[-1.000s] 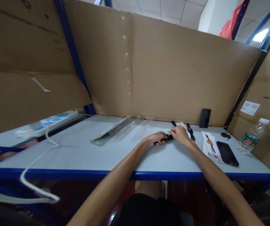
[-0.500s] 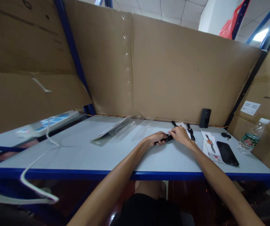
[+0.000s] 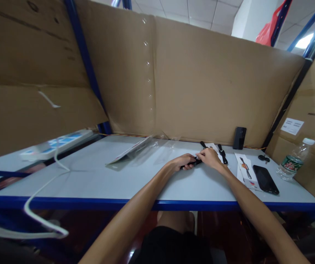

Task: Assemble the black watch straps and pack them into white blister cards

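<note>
Over the middle-right of the tabletop, my left hand [image 3: 184, 161] is closed around the handle of a slim black tool [image 3: 192, 162], which looks like a peeler. My right hand [image 3: 209, 157] pinches the far end of that tool, its fingers bent and close to the left hand. The fingers hide most of the tool's head. Just behind the right hand lie a similar black tool [image 3: 202, 144] and a white card, partly covered by the hand. To its right is another black tool [image 3: 222, 154].
Clear plastic sleeves [image 3: 146, 148] lie left of my hands. On the right are printed cards [image 3: 245, 171], a phone [image 3: 266, 179], keys [image 3: 264, 158] and a water bottle [image 3: 292, 163]. A dark device [image 3: 239, 138] leans against the cardboard wall [image 3: 201, 84]. A white cable [image 3: 44, 187] crosses the left side.
Very little differs. Both hands stay in the same place on the black tool, with only a slight shift of the right fingers.
</note>
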Demonstrator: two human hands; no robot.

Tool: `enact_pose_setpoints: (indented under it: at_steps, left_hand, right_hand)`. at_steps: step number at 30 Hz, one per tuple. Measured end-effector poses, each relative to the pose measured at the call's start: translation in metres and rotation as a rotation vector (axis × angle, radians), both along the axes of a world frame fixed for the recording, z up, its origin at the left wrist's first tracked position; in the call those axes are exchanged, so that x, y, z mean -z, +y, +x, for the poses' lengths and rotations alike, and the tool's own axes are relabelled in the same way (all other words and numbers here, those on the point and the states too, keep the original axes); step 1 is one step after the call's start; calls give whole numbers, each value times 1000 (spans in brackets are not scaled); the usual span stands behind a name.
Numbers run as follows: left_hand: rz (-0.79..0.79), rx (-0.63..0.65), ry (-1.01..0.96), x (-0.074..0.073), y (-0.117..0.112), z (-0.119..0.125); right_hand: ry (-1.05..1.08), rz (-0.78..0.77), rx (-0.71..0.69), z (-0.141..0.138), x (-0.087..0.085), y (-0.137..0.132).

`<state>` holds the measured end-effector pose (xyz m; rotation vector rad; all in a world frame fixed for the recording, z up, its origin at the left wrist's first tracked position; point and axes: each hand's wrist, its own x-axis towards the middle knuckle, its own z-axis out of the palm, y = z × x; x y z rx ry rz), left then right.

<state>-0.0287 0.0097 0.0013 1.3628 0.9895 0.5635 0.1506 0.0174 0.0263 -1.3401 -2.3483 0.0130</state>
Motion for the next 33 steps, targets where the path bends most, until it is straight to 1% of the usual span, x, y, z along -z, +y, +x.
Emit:
enact_pose_setpoints:
  at_steps: [2,4,8,10,15,18,21,23,27,29,33]
  left_hand:
    - [1,-7,-4,1,0,0]
    - [0,-13,-2,1,1,0]
    - [-3,2,-4,1,1,0]
    - [1,9,-4,0,1,0]
    - [9,-9,3,0,-1,1]
    - [8,-6,6,0,0,1]
    - [6,12,11,-1,-1,0]
    - [10,21,14,-2,-1,0]
    - [9,11,6,-1,-1,0]
    - [3,-7,1,0,0,0]
    - [3,-21,-11,1,0,0]
  right_hand:
    - [22,-26,-47,-1,-2,-2]
    - [33,-24,-58,-2,-3,-4]
    - [15,41,7,-1,1,-2]
    - [5,41,28,-1,2,-1]
    - [35,-22,-46,-2,-2,-3]
    - [13,13,-15,-3,-1,-4]
    - [-20,65,57,-2,3,-2]
    - [-20,56,72,-1,5,0]
    - [81,-34,-30,-1,6,3]
    - [139,-52,-73,-2,6,4]
    - [174,-53,-92,-3,5,4]
